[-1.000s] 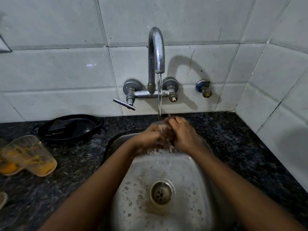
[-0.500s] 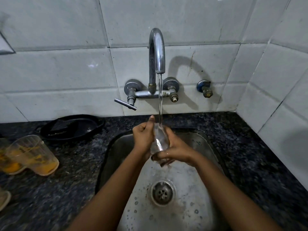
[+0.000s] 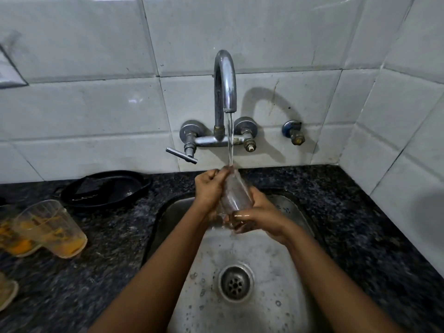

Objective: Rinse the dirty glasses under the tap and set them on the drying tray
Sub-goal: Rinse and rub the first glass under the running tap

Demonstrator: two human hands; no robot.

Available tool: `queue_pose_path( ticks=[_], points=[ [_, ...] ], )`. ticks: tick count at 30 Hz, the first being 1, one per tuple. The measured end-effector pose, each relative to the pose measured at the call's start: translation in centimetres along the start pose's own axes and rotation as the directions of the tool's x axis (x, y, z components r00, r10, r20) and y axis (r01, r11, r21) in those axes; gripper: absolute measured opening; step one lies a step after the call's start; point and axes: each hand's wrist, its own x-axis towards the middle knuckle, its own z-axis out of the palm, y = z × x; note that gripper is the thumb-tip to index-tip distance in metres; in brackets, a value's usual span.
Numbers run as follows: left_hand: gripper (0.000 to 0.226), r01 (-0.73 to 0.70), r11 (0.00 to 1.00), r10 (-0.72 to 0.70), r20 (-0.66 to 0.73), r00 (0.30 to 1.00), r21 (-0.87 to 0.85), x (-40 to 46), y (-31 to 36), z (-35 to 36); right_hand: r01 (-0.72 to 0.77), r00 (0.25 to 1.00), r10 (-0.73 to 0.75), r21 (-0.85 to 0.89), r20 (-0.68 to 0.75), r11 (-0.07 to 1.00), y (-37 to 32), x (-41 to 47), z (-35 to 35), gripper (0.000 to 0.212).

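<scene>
Glass (image 3: pixel 234 193) sits tilted under the tap (image 3: pixel 225 80) stream at 12 o'clock of the sink (image 3: pixel 240 248), left hand (image 3: pixel 209 188) and right hand (image 3: pixel 259 217) clamped on it; 2 dirty glasses (image 3: pixel 48 227) wait at 9 o'clock; tray (image 3: pixel 105 188) looks bare.

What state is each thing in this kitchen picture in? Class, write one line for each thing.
Tap: running, water falling onto the glass.
Clear glass: tilted under the stream, held in both hands.
Left hand: grip closed near the glass's upper end.
Right hand: grip closed round its lower end.
Dirty glasses: on the counter, orange residue inside.
Black tray: no glasses on it.
Sink: wet, drain unplugged.
</scene>
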Motion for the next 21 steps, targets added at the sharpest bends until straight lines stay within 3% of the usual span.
queue_pose_path(
  ticks=[2, 3, 4, 6, 7, 8, 9, 10, 11, 12, 14, 15, 16, 17, 18, 19, 20, 21],
  points=[
    [0.026, 0.029, 0.999, -0.028, 0.024, 0.999, -0.019, -0.2, -0.3, -0.1, -0.056, 0.998, 0.053, 0.068, 0.036, 0.996, 0.0, -0.2, 0.0, 0.063],
    [0.028, 0.019, 0.996, -0.021, 0.017, 1.0, 0.083, -0.2, -0.4, 0.0, -0.051, 0.998, 0.05, -0.049, -0.027, 0.997, -0.1, -0.3, 0.7, 0.063],
    [0.03, 0.002, 0.976, -0.003, 0.005, 1.0, 0.217, -0.2, -0.4, 0.4, -0.052, 0.993, 0.018, -0.29, -0.117, 0.956, -0.2, -0.3, 1.4, 0.067],
    [0.034, -0.027, 0.917, 0.05, -0.047, 0.998, 0.398, -0.2, 0.1, 0.9, -0.111, 0.948, -0.166, -0.767, -0.273, 0.632, -0.2, -0.1, 2.7, 0.084],
    [0.035, -0.048, 0.912, 0.082, -0.068, 0.994, 0.408, -0.1, 0.2, 1.0, -0.111, 0.926, -0.243, -0.824, -0.288, 0.556, 0.2, 0.2, 2.9, 0.088],
    [0.037, -0.078, 0.925, 0.112, -0.071, 0.991, 0.371, 0.0, 0.4, 1.0, -0.073, 0.938, -0.231, -0.799, -0.258, 0.596, 0.3, 0.5, 2.5, 0.087],
    [0.039, -0.098, 0.948, 0.123, -0.065, 0.99, 0.304, 0.2, 0.4, 0.7, -0.01, 0.965, -0.162, -0.644, -0.207, 0.765, 0.1, 0.8, 1.8, 0.078],
    [0.04, -0.099, 0.971, 0.113, -0.053, 0.992, 0.216, 0.4, 0.2, 0.3, 0.019, 0.986, -0.08, -0.382, -0.143, 0.924, 0.0, 0.9, 1.0, 0.062],
    [0.039, -0.086, 0.99, 0.091, -0.038, 0.995, 0.111, 0.4, 0.1, -0.1, -0.02, 0.999, 0.015, -0.124, -0.04, 0.992, 0.0, 0.8, 0.3, 0.044],
    [0.036, -0.065, 0.998, 0.066, -0.017, 0.998, 0.025, 0.4, 0.0, -0.4, -0.077, 0.997, 0.074, 0.081, 0.038, 0.994, 0.2, 0.8, -0.2, 0.031],
    [0.029, -0.021, 0.999, 0.02, 0.02, 1.0, 0.034, 0.3, -0.2, -0.5, -0.128, 0.991, 0.118, 0.171, 0.067, 0.977, 0.1, 0.8, -0.5, 0.038],
    [0.028, -0.007, 0.993, 0.004, 0.031, 1.0, 0.122, 0.3, -0.2, -0.3, -0.118, 0.993, 0.119, 0.061, -0.004, 0.991, 0.1, 0.8, 0.1, 0.05],
    [0.028, 0.002, 0.972, -0.007, 0.021, 1.0, 0.236, 0.3, -0.1, 0.1, -0.095, 0.992, 0.077, -0.2, -0.096, 0.975, 0.2, 0.9, 0.8, 0.058],
    [0.029, 0.007, 0.943, -0.002, -0.015, 1.0, 0.334, 0.3, 0.1, 0.6, -0.117, 0.978, 0.002, -0.543, -0.208, 0.832, 0.0, 0.7, 1.8, 0.063],
    [0.033, 0.002, 0.914, 0.028, -0.068, 0.997, 0.405, 0.2, 0.4, 0.9, -0.151, 0.952, -0.119, -0.769, -0.283, 0.621, 0.1, 0.8, 2.5, 0.069],
    [0.037, -0.014, 0.896, 0.071, -0.113, 0.991, 0.444, 0.2, 0.6, 1.1, -0.155, 0.925, -0.223, -0.839, -0.309, 0.522, 0.4, 0.9, 3.0, 0.074],
    [0.04, -0.042, 0.898, 0.107, -0.125, 0.986, 0.439, 0.1, 0.7, 1.2, -0.106, 0.928, -0.246, -0.83, -0.281, 0.547, 0.5, 1.0, 3.0, 0.075],
    [0.042, -0.079, 0.92, 0.131, -0.112, 0.985, 0.384, 0.1, 0.9, 1.0, -0.025, 0.951, -0.198, -0.694, -0.239, 0.72, 0.3, 1.0, 2.5, 0.069]
  ],
)
